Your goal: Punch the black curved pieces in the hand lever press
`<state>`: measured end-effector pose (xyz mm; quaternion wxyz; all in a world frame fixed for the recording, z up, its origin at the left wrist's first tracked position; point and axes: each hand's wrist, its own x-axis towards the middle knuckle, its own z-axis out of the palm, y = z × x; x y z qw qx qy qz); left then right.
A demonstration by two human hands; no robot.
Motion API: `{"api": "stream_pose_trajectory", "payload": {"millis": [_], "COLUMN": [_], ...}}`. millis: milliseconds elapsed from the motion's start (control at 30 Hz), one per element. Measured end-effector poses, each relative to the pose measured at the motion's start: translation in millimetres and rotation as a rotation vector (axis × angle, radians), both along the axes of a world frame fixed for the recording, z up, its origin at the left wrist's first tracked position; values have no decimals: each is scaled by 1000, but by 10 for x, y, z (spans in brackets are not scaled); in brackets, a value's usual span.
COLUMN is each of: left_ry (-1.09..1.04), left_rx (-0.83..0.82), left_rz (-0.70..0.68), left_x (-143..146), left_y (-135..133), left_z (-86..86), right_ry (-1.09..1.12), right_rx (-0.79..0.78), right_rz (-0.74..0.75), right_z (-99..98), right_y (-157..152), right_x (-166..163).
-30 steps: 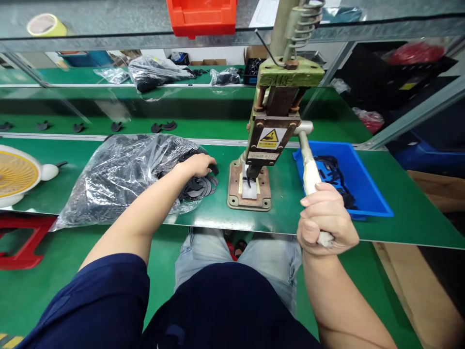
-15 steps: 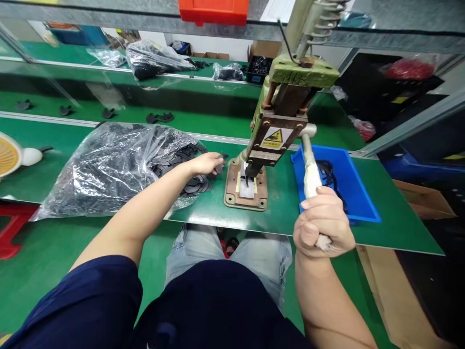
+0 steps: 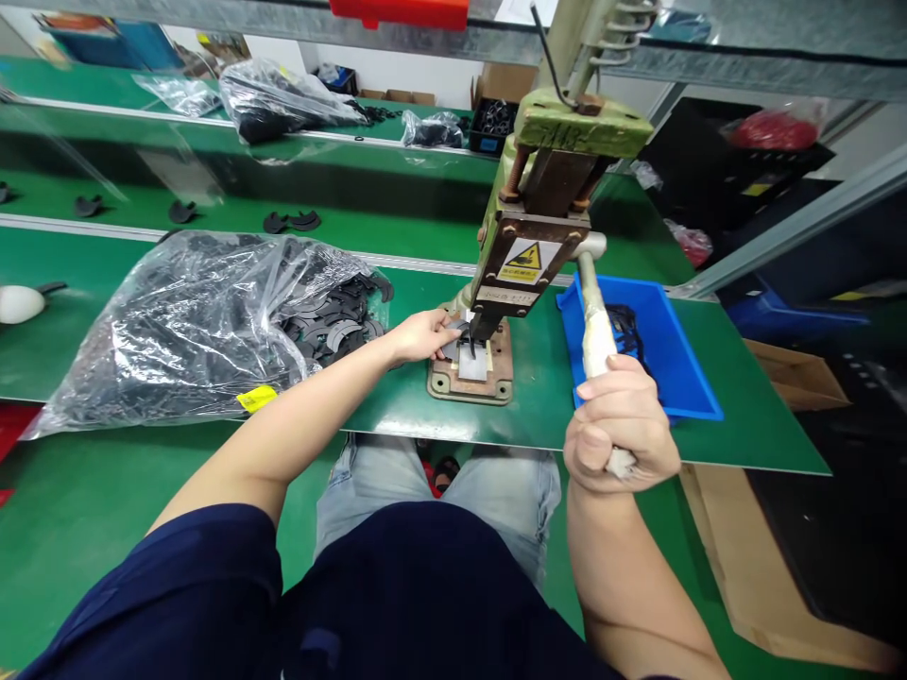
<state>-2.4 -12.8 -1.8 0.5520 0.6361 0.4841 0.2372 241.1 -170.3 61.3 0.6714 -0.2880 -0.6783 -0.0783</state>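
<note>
My left hand (image 3: 423, 335) pinches a small dark curved plastic piece (image 3: 453, 346) at the left side of the press base, close beside the punch. The green hand press (image 3: 542, 241) stands upright on the bench, its ram low over a pale metal plate (image 3: 472, 364) on the base (image 3: 502, 376). Wrapped round the press's lever (image 3: 599, 345), whose grip is covered in white tape, is my right hand (image 3: 622, 425). Left of the press lies a clear plastic bag (image 3: 177, 321), its mouth spilling dark curved pieces (image 3: 336, 316) near my left forearm.
Behind the lever sits a blue bin (image 3: 684, 354) with black parts inside. Several dark pieces (image 3: 182, 212) lie on the green strip behind. A metal shelf edge (image 3: 397, 42) crosses above, and a white rounded object (image 3: 20, 304) is at the far left.
My left hand has moved right, from beside the bag's mouth to the press base, carrying the dark piece. My right hand keeps hold of the lever. The whole view has shifted slightly.
</note>
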Motion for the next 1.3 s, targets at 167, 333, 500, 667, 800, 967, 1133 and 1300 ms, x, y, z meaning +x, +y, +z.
{"api": "stream_pose_trajectory", "payload": {"millis": [167,333,500,667,800,967,1133,1300], "left_ry": [15,-16,-69,-74,-30,33,-6,-75], "left_rx": [25,-15,-85,-200,-267,-391,-486,-406], "left_rz": [5,18,20,8,-4,-24,-1,39], "left_x": [-22,0,-3,-1,17,34,65,67], "left_y": [31,43,63,139,223,284,222,112], "left_z": [39,11,3,-8,-36,-12,50,35], "right_ry": [3,-4,-6,11,38,43,44,158], "right_rx": [-14,-23,-34,-16,-22,-6,25,96], "right_rz": [-12,5,10,-23,-17,12,-24,41], "right_z": [12,23,25,-3,-17,-49,9,667], "right_y": [-15,-23,-21,-8,-2,7,44,259], "right_x": [-2,-6,-6,-13,-13,-2,-66,-72]}}
